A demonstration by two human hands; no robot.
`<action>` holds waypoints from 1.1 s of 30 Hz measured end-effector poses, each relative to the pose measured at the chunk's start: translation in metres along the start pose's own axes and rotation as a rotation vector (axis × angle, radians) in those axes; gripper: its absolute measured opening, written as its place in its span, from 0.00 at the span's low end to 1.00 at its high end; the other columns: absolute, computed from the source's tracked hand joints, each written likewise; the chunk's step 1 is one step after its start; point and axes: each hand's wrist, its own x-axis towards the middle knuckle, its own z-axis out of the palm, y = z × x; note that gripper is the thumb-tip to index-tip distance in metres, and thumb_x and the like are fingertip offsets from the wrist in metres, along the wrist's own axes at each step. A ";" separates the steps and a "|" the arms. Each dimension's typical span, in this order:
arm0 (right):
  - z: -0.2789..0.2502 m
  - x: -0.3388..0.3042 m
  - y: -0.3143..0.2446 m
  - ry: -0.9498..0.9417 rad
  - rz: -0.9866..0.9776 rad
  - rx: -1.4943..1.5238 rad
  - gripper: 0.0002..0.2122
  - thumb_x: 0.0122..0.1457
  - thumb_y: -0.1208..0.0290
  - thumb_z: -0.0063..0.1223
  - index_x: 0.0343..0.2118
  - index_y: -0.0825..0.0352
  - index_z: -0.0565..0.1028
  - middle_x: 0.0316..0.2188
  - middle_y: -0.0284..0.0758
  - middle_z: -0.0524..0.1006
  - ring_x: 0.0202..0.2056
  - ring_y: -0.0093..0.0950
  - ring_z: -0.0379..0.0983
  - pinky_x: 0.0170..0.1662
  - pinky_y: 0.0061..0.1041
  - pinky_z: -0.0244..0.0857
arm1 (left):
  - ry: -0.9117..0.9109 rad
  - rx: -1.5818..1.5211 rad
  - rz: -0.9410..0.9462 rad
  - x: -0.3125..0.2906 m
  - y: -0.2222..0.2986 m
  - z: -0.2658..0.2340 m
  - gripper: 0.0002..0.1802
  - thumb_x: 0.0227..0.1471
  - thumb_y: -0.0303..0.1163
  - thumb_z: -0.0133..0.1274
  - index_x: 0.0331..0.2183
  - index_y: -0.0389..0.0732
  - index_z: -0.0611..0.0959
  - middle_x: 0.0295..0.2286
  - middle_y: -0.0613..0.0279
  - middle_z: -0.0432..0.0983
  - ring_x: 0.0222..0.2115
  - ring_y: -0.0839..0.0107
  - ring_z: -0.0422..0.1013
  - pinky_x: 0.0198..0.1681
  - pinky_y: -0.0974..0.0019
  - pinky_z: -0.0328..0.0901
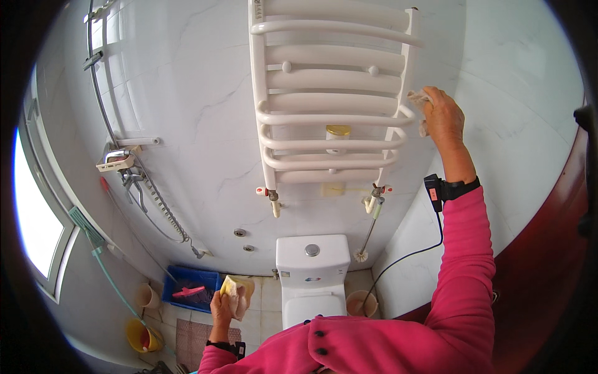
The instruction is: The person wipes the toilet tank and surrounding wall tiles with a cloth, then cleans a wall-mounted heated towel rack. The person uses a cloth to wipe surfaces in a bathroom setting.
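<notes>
Pale tiled wall bears one tall white towel rack, bars crosswise, lying just left of the raised right hand, the nearer, its fingers curled round a crumpled pale cloth; the left hand, low near a blue basin, grasps a folded yellowish cloth.

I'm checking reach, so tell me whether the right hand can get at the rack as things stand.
Probably yes: the right hand is raised close by the right side of the rack, and only the cloth it holds shows between them, though depth is hard to judge.
</notes>
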 end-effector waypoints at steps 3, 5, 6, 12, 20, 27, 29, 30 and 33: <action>0.004 0.012 0.002 0.064 -0.013 -0.005 0.14 0.55 0.74 0.47 0.45 0.60 0.75 0.36 0.38 0.80 0.38 0.41 0.76 0.40 0.38 0.70 | 0.023 -0.040 0.041 -0.003 0.008 -0.012 0.08 0.60 0.28 0.45 0.35 0.35 0.78 0.26 0.68 0.72 0.29 0.79 0.64 0.33 0.72 0.64; 0.006 0.019 0.009 0.096 -0.012 0.032 0.14 0.55 0.73 0.48 0.45 0.60 0.75 0.35 0.38 0.80 0.38 0.41 0.76 0.40 0.39 0.70 | 0.020 -0.097 0.069 0.005 0.026 -0.008 0.09 0.60 0.28 0.45 0.36 0.35 0.78 0.27 0.69 0.72 0.29 0.79 0.65 0.33 0.73 0.64; 0.008 0.022 0.014 0.138 -0.041 0.055 0.14 0.55 0.72 0.48 0.45 0.60 0.75 0.35 0.39 0.80 0.38 0.41 0.76 0.39 0.39 0.70 | -0.009 -0.107 0.075 0.010 0.036 -0.004 0.09 0.60 0.28 0.45 0.37 0.35 0.78 0.27 0.69 0.72 0.29 0.79 0.65 0.33 0.72 0.64; 0.026 0.029 0.037 0.042 0.148 -0.028 0.12 0.55 0.72 0.49 0.43 0.58 0.74 0.39 0.36 0.79 0.37 0.40 0.76 0.39 0.39 0.70 | -0.159 0.041 0.087 0.019 0.060 0.039 0.09 0.57 0.29 0.48 0.35 0.35 0.79 0.26 0.59 0.76 0.28 0.74 0.69 0.33 0.66 0.66; 0.061 0.062 0.015 0.021 -0.168 0.055 0.12 0.50 0.75 0.56 0.39 0.57 0.75 0.37 0.34 0.77 0.34 0.39 0.77 0.36 0.36 0.72 | -0.145 0.128 0.109 -0.002 0.072 0.078 0.08 0.55 0.30 0.50 0.33 0.36 0.79 0.23 0.53 0.76 0.25 0.69 0.70 0.30 0.62 0.67; 0.114 0.058 0.003 -0.335 -0.216 -0.108 0.10 0.46 0.78 0.59 0.33 0.62 0.77 0.28 0.40 0.80 0.32 0.41 0.78 0.36 0.37 0.72 | -0.185 0.117 0.066 -0.020 0.050 0.076 0.10 0.56 0.30 0.49 0.36 0.35 0.80 0.24 0.50 0.77 0.26 0.70 0.72 0.32 0.61 0.68; 0.118 0.058 -0.003 -0.419 -0.196 -0.178 0.09 0.47 0.80 0.57 0.33 0.63 0.78 0.28 0.41 0.80 0.34 0.42 0.78 0.37 0.38 0.71 | -0.200 0.135 0.032 -0.014 0.029 0.055 0.10 0.56 0.30 0.49 0.36 0.35 0.80 0.24 0.50 0.77 0.26 0.71 0.72 0.31 0.61 0.68; 0.118 0.058 -0.006 -0.412 -0.229 -0.205 0.09 0.47 0.81 0.56 0.33 0.64 0.78 0.28 0.41 0.80 0.35 0.43 0.78 0.38 0.39 0.71 | -0.195 0.126 0.016 -0.010 0.017 0.049 0.10 0.56 0.30 0.49 0.35 0.35 0.80 0.24 0.50 0.77 0.26 0.71 0.72 0.31 0.61 0.67; 0.116 0.058 -0.008 -0.473 -0.158 -0.146 0.11 0.49 0.82 0.52 0.36 0.63 0.79 0.31 0.43 0.80 0.38 0.44 0.78 0.41 0.40 0.71 | -0.124 0.003 0.044 0.008 -0.013 0.025 0.08 0.55 0.28 0.48 0.32 0.34 0.78 0.21 0.56 0.73 0.24 0.75 0.66 0.28 0.63 0.65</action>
